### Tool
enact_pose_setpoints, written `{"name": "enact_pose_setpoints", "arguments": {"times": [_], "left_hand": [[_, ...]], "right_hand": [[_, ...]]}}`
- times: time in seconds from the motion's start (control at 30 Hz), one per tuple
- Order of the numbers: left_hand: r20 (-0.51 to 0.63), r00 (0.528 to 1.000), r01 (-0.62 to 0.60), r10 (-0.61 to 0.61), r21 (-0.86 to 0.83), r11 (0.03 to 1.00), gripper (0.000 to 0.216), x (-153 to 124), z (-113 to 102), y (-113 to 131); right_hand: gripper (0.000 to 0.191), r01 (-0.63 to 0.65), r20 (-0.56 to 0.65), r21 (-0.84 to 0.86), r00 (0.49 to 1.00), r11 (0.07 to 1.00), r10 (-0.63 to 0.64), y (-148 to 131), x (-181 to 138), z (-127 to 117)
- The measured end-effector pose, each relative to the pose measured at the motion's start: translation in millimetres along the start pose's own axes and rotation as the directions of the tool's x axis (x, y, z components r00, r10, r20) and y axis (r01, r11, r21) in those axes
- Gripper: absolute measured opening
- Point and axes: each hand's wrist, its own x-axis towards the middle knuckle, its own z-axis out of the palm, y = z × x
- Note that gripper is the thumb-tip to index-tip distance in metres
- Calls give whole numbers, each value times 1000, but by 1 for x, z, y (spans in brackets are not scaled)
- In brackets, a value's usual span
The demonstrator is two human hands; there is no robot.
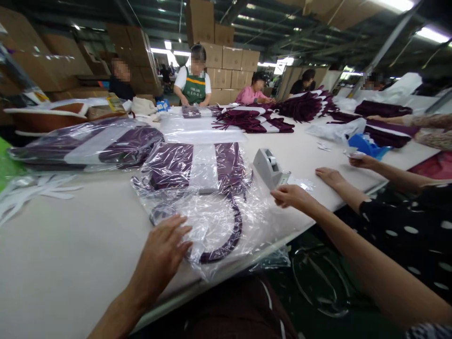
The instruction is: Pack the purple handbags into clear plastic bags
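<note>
In front of me lies a purple bag (229, 162) with a white band (204, 165) round its middle, inside a clear plastic bag (173, 207). Its dark curved handle (235, 235) shows through the loose end of the plastic. My left hand (164, 249) rests on that loose plastic with its fingers apart, holding nothing. At the front end of a grey tape dispenser (266, 169), my right hand (291, 197) is closed in a pinch. What its fingertips hold is too small to make out.
Wrapped purple bags (116, 141) are stacked at left, near white strips (38, 190). Purple pieces (254, 117) are piled further back. A co-worker's hands (332, 176) are close on the right, beside a blue tape dispenser (369, 146). Other people work across the table.
</note>
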Motion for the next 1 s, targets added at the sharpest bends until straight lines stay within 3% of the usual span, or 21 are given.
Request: {"name": "enact_pose_setpoints", "arguments": {"times": [0.1,0.2,0.3,0.4,0.5,0.67,0.83,0.93,1.0], "left_hand": [[125,988,-68,87,-148,987,19,35,22,46],[214,973,-41,84,-197,979,20,74,53,79],[343,933,-68,107,-124,990,23,97,82,100],[400,913,-75,78,-23,997,23,102,96,109],[408,912,-68,49,31,997,21,95,90,105],[400,916,-5,-18,58,998,15,68,62,80],[416,909,-25,13,22,999,15,45,41,54],[421,907,-1,-2,5,1000,13,35,31,39],[431,901,61,-46,-21,998,12,31,23,29]], "right_hand": [[56,-256,225,104,947,961,228,60,-44,-8],[64,-326,374,194,897,925,238,89,-82,8],[63,-316,399,308,899,897,180,91,-104,35],[54,-231,299,464,950,855,94,82,-114,60],[44,-31,193,481,979,876,-72,71,-125,74],[35,178,177,328,953,928,-246,52,-144,80],[39,94,243,455,943,885,-225,18,-150,90],[46,-1,271,610,940,792,-208,-4,-155,103],[38,-64,320,696,919,716,-229,-19,-157,109]]}}
